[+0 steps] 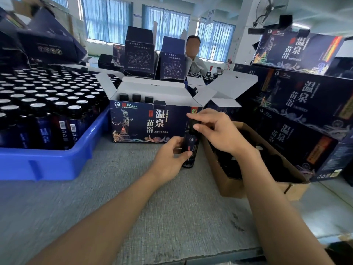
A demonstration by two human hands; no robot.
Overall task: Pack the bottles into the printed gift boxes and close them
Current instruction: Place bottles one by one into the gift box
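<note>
Left hand (170, 155) wraps lower body of bottle (192, 148). Right hand (215, 131) pinches cap from above.

Bottle upright, just in front of right corner of open gift box (145, 123), which sits at 11 o'clock of hands.

Best handling, as judged: lift straight, clear front wall, lower cap-up into free slot, keep flaps out of way.

Counts:
- one bottle in hand
- four caps showing in box
- blue crate (57, 165) at 9 o'clock holds dozens, uncountable
- one brown carton (229, 186) at 3 o'clock
- at least three closed boxes (305, 96) at 2 o'clock
</note>
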